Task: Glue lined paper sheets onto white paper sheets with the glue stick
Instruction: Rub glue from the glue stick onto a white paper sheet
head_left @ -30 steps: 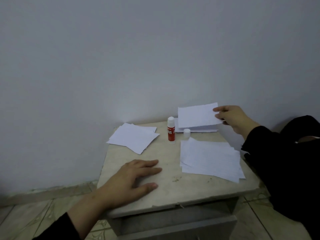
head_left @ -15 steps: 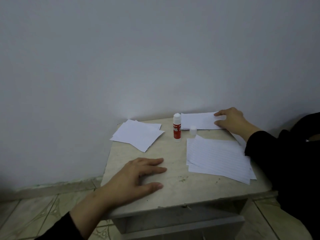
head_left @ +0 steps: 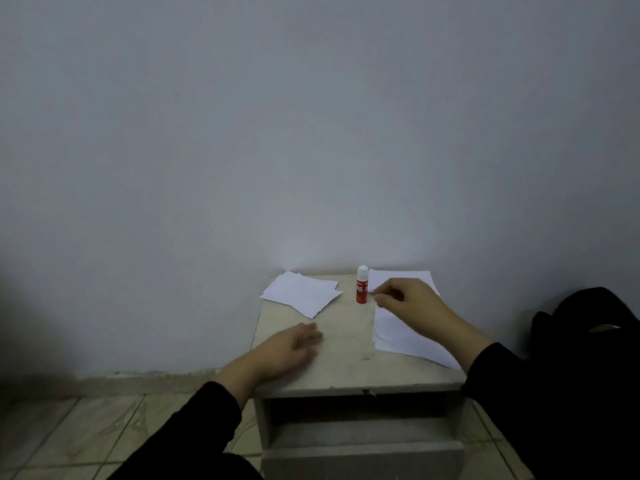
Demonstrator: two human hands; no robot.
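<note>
Resting your left hand (head_left: 291, 344) flat on the table (head_left: 346, 372), you curl your right hand (head_left: 405, 299) beside the upright, uncapped glue stick (head_left: 362, 285); whether it pinches anything, I cannot tell. Three paper piles lie apart: left (head_left: 299, 292), back (head_left: 401, 274), right (head_left: 401, 336). Much gluing seems left.

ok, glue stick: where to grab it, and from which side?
Grip the red barrel of the glue stick mid-height, probably from the right, thumb and fingers on opposite sides. It stands upright with its white tip up, and the right hand is already beside it, above the paper stack.
</note>
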